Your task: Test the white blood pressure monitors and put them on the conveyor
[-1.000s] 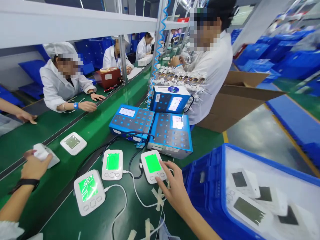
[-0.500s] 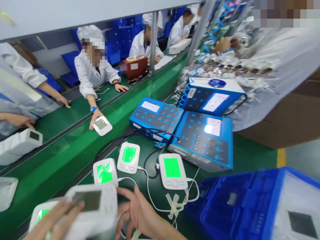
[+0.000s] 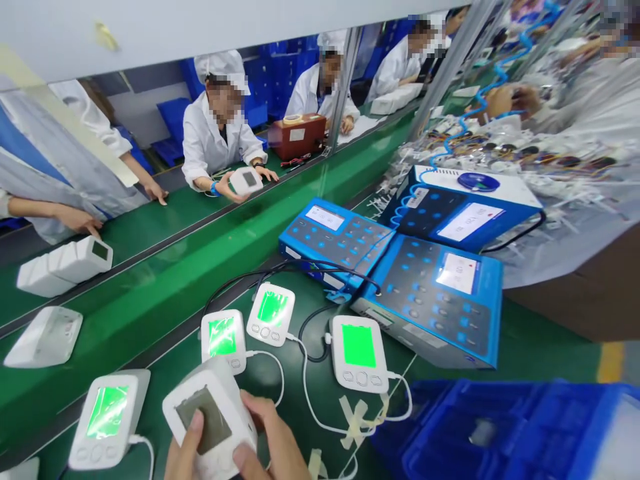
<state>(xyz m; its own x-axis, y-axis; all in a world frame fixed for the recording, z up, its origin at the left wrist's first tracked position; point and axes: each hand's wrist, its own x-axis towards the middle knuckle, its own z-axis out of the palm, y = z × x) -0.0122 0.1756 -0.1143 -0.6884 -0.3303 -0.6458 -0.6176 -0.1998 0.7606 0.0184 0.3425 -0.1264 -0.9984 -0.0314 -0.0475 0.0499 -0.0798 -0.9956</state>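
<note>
Both my hands hold one white monitor unit (image 3: 210, 417) with a dark, unlit screen at the bottom of the view. My left hand (image 3: 184, 453) has its thumb on the screen. My right hand (image 3: 273, 440) grips the unit's right side. Around it on the green bench lie several white units with lit green screens: one at the lower left (image 3: 107, 417), two in the middle (image 3: 223, 339) (image 3: 271, 313) and one to the right (image 3: 359, 352), each with a white cable.
Three blue test boxes (image 3: 430, 300) stand behind the lit units. A blue crate (image 3: 500, 433) sits at the lower right. White units (image 3: 65, 263) lie on the green conveyor at left. Workers in white coats sit across it; another person (image 3: 575, 133) stands at right.
My left hand brought a white unit from the conveyor to the front. My right hand left the lit unit's buttons and took hold of it too. The view swung left.
</note>
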